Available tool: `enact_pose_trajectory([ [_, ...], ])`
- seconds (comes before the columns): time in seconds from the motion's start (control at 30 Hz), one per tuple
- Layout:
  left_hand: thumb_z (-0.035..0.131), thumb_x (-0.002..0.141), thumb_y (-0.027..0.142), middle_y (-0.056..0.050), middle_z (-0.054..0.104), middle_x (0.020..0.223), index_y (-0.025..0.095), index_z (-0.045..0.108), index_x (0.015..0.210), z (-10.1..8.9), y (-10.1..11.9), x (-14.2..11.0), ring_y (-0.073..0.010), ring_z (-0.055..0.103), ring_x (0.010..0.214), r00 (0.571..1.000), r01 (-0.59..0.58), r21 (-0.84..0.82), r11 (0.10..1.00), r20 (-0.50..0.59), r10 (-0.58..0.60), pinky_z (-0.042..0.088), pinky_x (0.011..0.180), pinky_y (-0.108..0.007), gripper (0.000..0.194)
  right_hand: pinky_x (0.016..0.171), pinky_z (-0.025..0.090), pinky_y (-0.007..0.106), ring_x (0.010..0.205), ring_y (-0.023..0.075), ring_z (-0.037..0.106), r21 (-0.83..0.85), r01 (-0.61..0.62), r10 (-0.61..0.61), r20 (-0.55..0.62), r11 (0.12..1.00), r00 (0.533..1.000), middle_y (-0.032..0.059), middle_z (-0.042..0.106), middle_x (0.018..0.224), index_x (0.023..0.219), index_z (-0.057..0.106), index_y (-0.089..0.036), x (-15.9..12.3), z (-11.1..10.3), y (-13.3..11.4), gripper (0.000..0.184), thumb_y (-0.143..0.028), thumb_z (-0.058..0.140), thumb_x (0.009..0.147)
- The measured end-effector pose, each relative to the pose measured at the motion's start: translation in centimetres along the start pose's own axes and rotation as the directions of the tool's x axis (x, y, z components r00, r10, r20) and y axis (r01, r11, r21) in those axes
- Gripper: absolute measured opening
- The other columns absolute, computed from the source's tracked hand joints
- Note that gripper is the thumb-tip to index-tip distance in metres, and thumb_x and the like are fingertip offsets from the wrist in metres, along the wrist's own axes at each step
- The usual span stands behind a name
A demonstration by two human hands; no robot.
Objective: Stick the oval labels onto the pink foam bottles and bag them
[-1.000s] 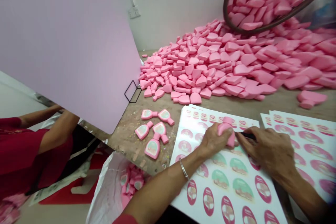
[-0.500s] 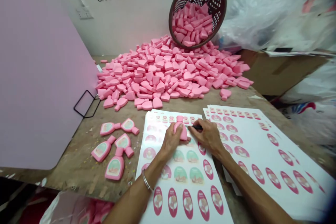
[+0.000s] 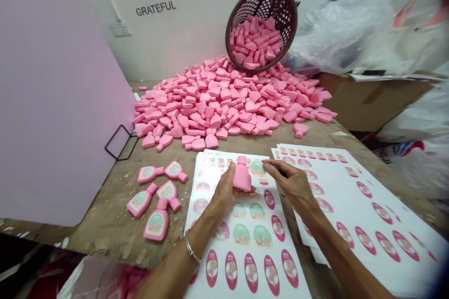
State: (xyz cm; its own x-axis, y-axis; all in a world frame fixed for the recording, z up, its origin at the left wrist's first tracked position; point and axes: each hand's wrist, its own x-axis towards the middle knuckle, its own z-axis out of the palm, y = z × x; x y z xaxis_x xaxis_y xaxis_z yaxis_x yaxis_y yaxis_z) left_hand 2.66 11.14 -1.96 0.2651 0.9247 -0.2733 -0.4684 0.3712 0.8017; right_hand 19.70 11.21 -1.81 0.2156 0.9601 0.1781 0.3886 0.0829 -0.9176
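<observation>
My left hand (image 3: 224, 191) is closed around a small pink bottle-shaped piece (image 3: 242, 176), held upright above a sticker sheet (image 3: 206, 196), its plain face toward me. Pinched at the fingertips of my right hand (image 3: 289, 180) is the edge of a green rounded sticker (image 3: 257, 168), just to the right of the pink piece. A gap shows between sticker and piece. The sheet below carries green and pink printed stickers. Off to the left lie several pink pieces with stickers on them, including a labelled bottle piece (image 3: 156, 224).
Behind the sheets a large heap of plain pink pieces (image 3: 210, 98) spreads out, with a tipped brown basket (image 3: 293, 18) on it. More sticker sheets (image 3: 336, 187) lie at right. A pink panel (image 3: 52, 103) stands left; a cardboard box (image 3: 372, 100) and plastic bags sit at right.
My right hand has moved slightly right and now pinches a green sticker. The dark thin tool seen in it before no longer shows. My left hand still holds the pink piece. The camera view has tilted up.
</observation>
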Motion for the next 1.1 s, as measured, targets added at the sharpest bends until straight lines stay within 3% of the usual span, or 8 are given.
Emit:
enact_pose_trajectory([
  [0.13, 0.048, 0.086, 0.059, -0.011, 0.068, 0.078, 0.008, 0.066, 0.093, 0.3, 0.9, -1.5, -0.0203, 0.067, 0.068, 1.0, -0.003, -0.054, 0.999, 0.004, 0.003, 0.059, 0.069, -0.04, 0.055, 0.074, 0.052, 0.034, 0.081, 0.0222, 0.066, 0.074, 0.019, -0.023, 0.053, 0.997, 0.998, 0.0045, 0.074, 0.088, 0.087, 0.076, -0.02, -2.0, 1.5, -2.7, 0.032, -0.049, 0.068, 0.075],
  [0.3, 0.045, 0.089, 0.057, -0.012, 0.07, 0.083, 0.009, 0.067, 0.095, 0.2, 1.3, -2.8, -0.0213, 0.068, 0.072, 1.0, -0.03, -0.088, 0.996, -0.001, 0.03, 0.059, 0.071, -0.04, 0.053, 0.074, 0.053, 0.035, 0.081, 0.0228, 0.067, 0.049, 0.064, -0.066, 0.044, 0.997, 0.997, 0.0048, 0.075, 0.091, 0.091, 0.076, -0.022, -3.4, 2.5, -4.1, 0.029, -0.046, 0.067, 0.078],
  [0.77, 0.044, 0.088, 0.06, -0.012, 0.071, 0.084, 0.009, 0.068, 0.094, 0.1, 1.6, -3.5, -0.0235, 0.069, 0.077, 0.999, -0.032, -0.108, 0.994, 0.006, 0.033, 0.059, 0.071, -0.04, 0.057, 0.072, 0.05, 0.034, 0.077, 0.0192, 0.063, -0.069, 0.196, -0.198, -0.01, 0.978, 0.98, 0.0036, 0.073, 0.09, 0.094, 0.075, -0.025, -4.2, 2.9, -4.1, 0.025, -0.043, 0.064, 0.081],
  [1.1, 0.043, 0.088, 0.061, -0.012, 0.07, 0.087, 0.01, 0.066, 0.099, 0.0, 1.9, -3.6, -0.0227, 0.068, 0.079, 0.996, -0.039, -0.119, 0.992, 0.077, 0.048, 0.059, 0.072, -0.038, 0.057, 0.072, 0.048, 0.033, 0.076, 0.018, 0.06, -0.113, 0.277, -0.28, -0.011, 0.954, 0.96, 0.0028, 0.071, 0.087, 0.095, 0.073, -0.026, -4.2, 3.0, -4.3, 0.021, -0.04, 0.062, 0.085],
])
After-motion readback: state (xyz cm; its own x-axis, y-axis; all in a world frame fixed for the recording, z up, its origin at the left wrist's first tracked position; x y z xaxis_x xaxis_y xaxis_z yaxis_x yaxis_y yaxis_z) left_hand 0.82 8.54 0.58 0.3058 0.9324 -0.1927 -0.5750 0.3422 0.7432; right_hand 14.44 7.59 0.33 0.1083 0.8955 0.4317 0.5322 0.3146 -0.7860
